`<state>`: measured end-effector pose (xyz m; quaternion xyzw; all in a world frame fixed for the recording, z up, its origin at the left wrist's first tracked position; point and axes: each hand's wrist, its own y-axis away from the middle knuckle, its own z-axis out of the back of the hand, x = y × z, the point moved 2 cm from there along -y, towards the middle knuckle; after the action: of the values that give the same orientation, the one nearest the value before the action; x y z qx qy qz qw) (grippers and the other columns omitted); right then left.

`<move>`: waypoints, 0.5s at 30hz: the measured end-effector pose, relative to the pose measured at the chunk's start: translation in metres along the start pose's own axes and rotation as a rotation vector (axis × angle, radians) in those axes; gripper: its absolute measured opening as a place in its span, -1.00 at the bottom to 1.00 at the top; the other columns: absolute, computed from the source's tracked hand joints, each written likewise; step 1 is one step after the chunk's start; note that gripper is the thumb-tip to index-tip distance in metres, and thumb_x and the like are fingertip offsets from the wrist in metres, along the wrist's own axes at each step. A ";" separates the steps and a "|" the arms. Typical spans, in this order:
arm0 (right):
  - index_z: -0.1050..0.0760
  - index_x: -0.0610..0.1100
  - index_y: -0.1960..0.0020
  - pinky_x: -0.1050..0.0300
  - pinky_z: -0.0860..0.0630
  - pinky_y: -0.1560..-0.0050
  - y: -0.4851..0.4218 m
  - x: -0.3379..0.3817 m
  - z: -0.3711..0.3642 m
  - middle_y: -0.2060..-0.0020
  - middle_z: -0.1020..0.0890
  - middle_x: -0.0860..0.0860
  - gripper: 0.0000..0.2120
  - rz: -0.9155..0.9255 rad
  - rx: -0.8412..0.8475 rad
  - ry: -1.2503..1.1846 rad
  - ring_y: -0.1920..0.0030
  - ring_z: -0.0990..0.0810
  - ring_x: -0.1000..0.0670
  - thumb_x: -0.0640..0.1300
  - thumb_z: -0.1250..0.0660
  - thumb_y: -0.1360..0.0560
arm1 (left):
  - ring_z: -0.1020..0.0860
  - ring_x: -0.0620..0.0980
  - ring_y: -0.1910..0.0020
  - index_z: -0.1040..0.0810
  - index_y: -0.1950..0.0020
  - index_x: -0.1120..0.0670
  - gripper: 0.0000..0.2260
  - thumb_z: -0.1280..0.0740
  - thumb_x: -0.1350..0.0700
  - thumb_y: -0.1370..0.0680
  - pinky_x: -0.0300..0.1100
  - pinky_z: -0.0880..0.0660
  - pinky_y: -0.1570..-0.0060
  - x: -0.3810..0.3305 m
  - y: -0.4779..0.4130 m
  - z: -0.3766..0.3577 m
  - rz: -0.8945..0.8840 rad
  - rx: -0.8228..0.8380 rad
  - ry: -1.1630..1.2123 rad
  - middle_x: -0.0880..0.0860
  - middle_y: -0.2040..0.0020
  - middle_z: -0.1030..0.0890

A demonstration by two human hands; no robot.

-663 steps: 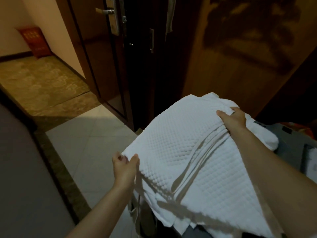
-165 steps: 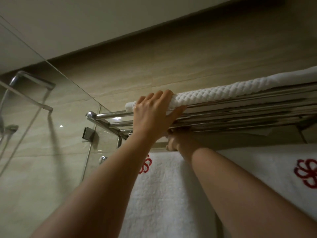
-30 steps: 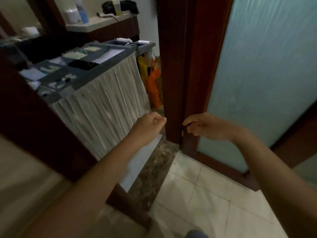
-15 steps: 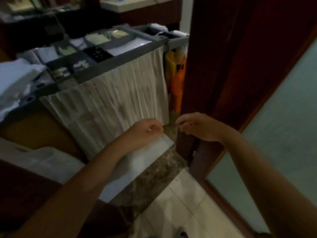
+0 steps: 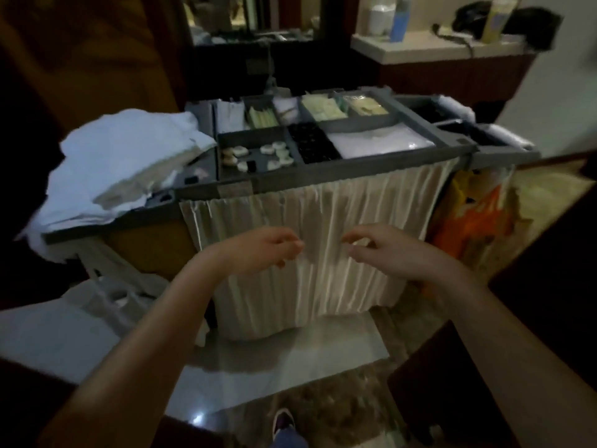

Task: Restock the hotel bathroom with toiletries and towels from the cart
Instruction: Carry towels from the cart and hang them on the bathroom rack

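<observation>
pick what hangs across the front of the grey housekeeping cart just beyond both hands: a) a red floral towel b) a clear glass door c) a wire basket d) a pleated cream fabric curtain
D: a pleated cream fabric curtain hangs from the front rail of the grey housekeeping cart, with the left hand and right hand in front of it, both empty with loosely curled fingers.

No writing can be read on the cart (image 5: 323, 182) or the orange bag (image 5: 468, 227); too dim and blurred.
</observation>
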<state>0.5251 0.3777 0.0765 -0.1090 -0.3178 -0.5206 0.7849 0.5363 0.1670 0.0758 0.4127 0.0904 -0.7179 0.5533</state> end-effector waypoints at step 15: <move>-0.45 0.00 -0.27 0.22 -0.49 -0.03 -0.256 0.049 0.071 -0.06 -0.57 0.10 -0.74 0.169 0.150 -0.074 0.00 -0.59 0.13 -0.04 -0.18 -0.60 | -0.48 -0.12 -0.08 -0.47 -0.23 -0.05 -0.72 -0.12 -0.09 -0.60 -0.12 -0.38 -0.20 0.056 -0.116 0.194 0.130 -0.237 -0.112 -0.08 -0.06 -0.52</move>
<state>0.2831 0.2653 0.1207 -0.0956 -0.3742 -0.4229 0.8198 0.3372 0.0556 0.1238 0.3087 0.1166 -0.6868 0.6477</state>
